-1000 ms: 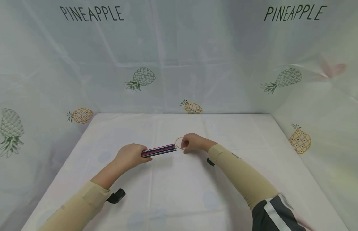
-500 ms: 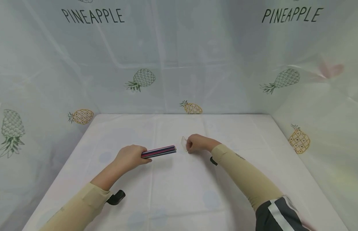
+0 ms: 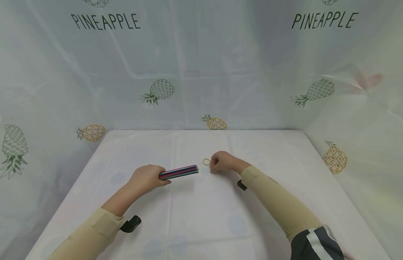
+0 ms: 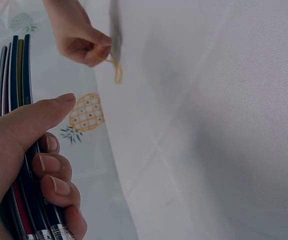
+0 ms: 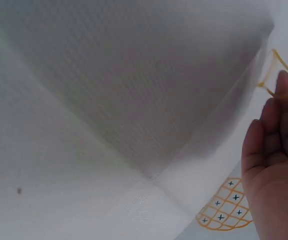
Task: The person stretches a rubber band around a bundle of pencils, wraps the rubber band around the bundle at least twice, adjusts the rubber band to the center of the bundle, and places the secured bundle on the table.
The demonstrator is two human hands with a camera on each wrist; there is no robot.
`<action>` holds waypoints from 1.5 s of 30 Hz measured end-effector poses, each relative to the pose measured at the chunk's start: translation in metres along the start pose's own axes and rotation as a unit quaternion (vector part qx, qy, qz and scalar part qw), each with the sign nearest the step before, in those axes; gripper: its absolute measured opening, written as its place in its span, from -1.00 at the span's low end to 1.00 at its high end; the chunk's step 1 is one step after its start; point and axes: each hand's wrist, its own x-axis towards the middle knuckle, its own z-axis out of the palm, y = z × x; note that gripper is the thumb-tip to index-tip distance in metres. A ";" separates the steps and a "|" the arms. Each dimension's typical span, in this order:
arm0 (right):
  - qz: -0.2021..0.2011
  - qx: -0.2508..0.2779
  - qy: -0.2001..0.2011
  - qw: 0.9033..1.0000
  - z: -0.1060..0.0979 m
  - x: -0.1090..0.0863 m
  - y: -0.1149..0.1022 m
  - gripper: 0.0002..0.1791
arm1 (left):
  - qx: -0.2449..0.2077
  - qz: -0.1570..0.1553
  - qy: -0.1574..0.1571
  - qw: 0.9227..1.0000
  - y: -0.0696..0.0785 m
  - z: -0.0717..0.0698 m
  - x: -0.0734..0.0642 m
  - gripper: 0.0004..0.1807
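Pencils point(image 4: 26, 75) in the left fingers point(image 4: 59, 185): smooth coated barrels, softly glossy
Pencil ends point(image 4: 61, 232) just beside the left fingers: shiny, silvery metal
Band point(image 4: 116, 72) at the right fingers point(image 5: 254, 142): smooth, rubber-looking
Desk cover point(image 3: 201, 216) below the fingers: matt, finely woven-looking cloth, creased
Backdrop point(image 3: 201, 47) beyond the fingers: thin plastic-like sheet, faint sheen, wrinkled
Sleeves point(image 3: 273, 198) behind the fingers: matt cloth

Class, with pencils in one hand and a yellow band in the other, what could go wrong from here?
The right hand pinches only part of the band, so it might slip or flick away.
The pencils form a loose-ended bundle in the left hand; if that grip eases, they could slide apart.
Their ends look uneven and might snag the band.
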 end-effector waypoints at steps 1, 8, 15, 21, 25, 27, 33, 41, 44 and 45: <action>0.003 0.012 0.011 1.000 0.000 -0.001 0.000 -0.85 | -0.001 0.000 0.000 1.000 0.000 0.000 0.000 -0.76; 0.004 0.088 0.082 0.993 -0.004 -0.012 -0.003 -0.79 | -0.001 0.004 -0.001 1.000 0.001 0.001 0.001 -0.76; -0.027 0.176 0.109 0.978 -0.006 -0.029 -0.010 -0.70 | 0.001 0.001 -0.004 1.000 0.005 0.001 0.003 -0.76; -0.011 0.295 0.091 0.951 -0.006 -0.041 -0.015 -0.70 | -0.002 0.005 -0.006 1.000 0.009 0.002 0.007 -0.76; -0.024 0.342 0.056 0.938 -0.007 -0.050 -0.018 -0.76 | -0.006 0.007 -0.006 1.000 0.011 0.002 0.010 -0.76; -0.042 0.354 0.036 0.934 -0.009 -0.054 -0.019 -0.85 | -0.005 0.009 -0.006 1.000 0.012 0.002 0.011 -0.75; -0.092 0.374 -0.018 0.923 -0.011 -0.066 -0.021 -0.58 | -0.008 0.006 -0.007 1.000 0.014 0.002 0.014 -0.75; -0.110 0.347 0.014 0.931 -0.009 -0.076 -0.029 -0.60 | -0.012 0.008 -0.008 1.000 0.017 0.001 0.015 -0.76; -0.138 0.338 0.028 0.931 -0.007 -0.078 -0.037 -0.48 | -0.012 0.005 -0.007 1.000 0.018 0.002 0.015 -0.75; -0.150 0.332 0.031 0.931 -0.006 -0.079 -0.040 -0.44 | -0.012 0.004 -0.007 1.000 0.019 0.002 0.015 -0.75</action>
